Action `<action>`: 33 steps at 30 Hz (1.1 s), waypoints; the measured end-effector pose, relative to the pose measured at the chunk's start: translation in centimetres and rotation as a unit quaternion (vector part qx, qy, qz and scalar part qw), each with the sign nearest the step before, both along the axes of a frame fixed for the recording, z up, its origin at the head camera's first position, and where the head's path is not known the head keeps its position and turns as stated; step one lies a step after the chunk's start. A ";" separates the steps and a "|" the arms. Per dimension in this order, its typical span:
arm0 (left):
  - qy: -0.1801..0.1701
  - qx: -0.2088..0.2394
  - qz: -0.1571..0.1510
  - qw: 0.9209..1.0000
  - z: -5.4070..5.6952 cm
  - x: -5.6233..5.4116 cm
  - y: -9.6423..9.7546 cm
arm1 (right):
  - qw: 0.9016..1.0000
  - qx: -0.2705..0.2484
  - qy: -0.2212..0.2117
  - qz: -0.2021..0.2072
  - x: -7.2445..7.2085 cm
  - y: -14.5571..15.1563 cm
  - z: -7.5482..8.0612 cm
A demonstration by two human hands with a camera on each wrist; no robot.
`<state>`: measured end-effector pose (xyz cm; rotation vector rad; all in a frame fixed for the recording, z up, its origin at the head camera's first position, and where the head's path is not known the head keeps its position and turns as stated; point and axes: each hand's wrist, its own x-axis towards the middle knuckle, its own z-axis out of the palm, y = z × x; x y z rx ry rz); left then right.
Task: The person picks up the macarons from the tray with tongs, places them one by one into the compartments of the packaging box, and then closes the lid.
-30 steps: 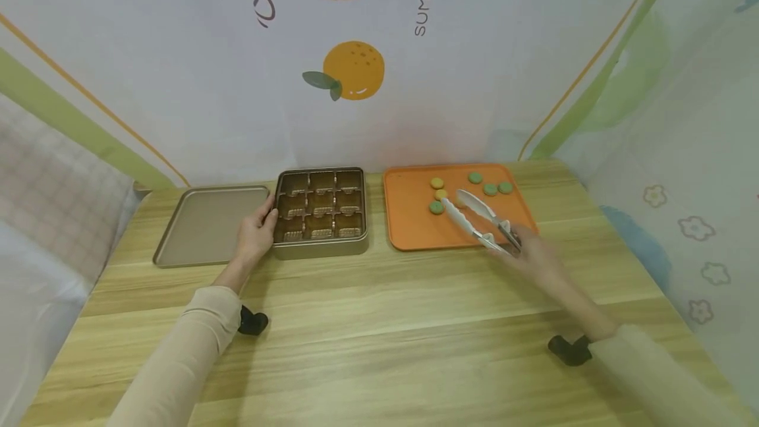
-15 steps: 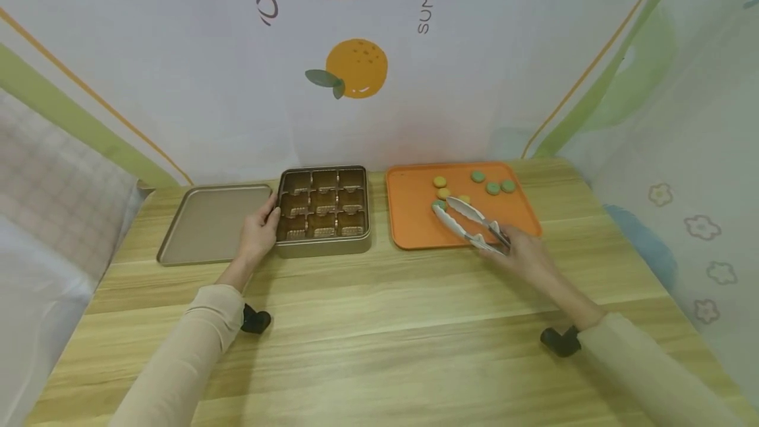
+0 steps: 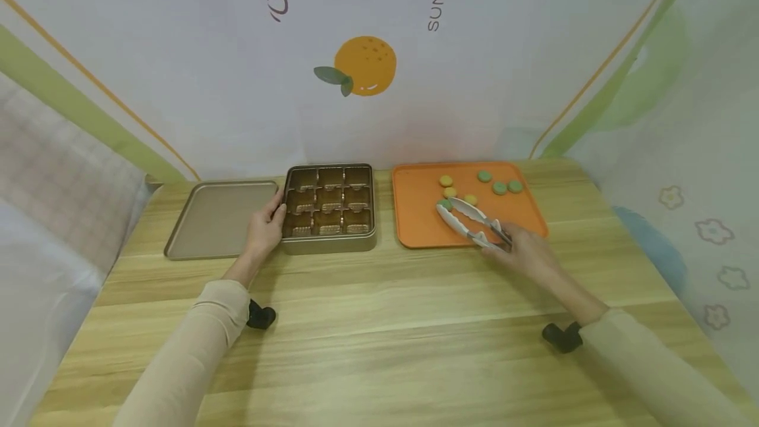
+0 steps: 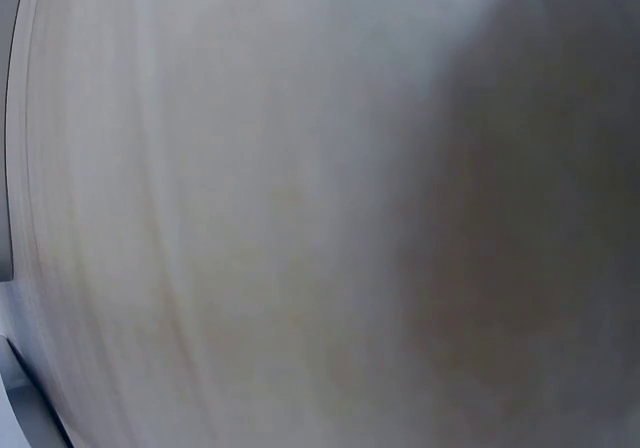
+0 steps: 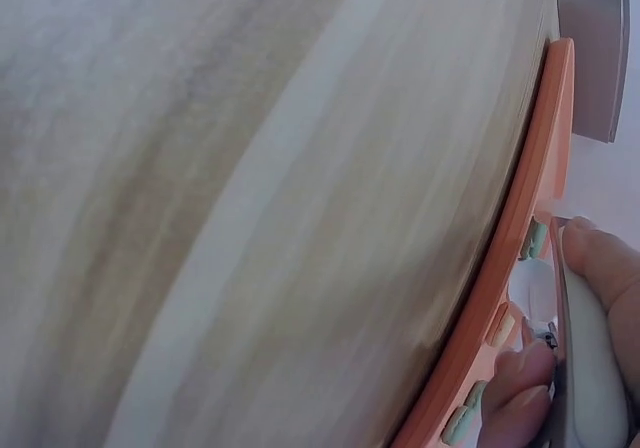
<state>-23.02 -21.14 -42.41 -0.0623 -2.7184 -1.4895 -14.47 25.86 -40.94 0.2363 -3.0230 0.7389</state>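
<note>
My right hand (image 3: 528, 257) grips a pair of tongs (image 3: 465, 228) over the orange tray (image 3: 409, 232). The tips of the tongs stand on either side of a green macaron (image 3: 445, 204). Up close in the right wrist view, my thumb and fingers hold the handle of the tongs (image 5: 588, 368). My left hand (image 3: 263, 229) touches the left wall of a bronze square tin (image 3: 332, 244), its fingers straight along the side. A brown insert (image 3: 329, 198) divides the tin into several compartments with nothing in them. The left wrist view is mostly blurred tabletop.
Several more macarons lie on the orange tray: yellow ones (image 3: 446, 180) near the tongs and green ones (image 3: 500, 188) at the back right. A flat bronze lid (image 3: 219, 219) lies left of the tin. A white printed cloth (image 3: 237, 104) hangs behind the table.
The tongs have moved left and come around the green macaron, their tips drawing closer to it. My left hand stays at the tin. The head view has shifted slightly.
</note>
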 end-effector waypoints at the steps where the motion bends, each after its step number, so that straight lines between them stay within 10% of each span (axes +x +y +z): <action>1: -0.001 0.001 0.001 1.000 0.0 0.0 0.0 | 1.000 0.001 -0.002 -0.001 0.0 0.0 0.0; 33: 0.012 0.009 0.005 1.000 0.0 0.0 0.1 | 1.000 0.008 -0.001 0.019 0.2 0.0 0.8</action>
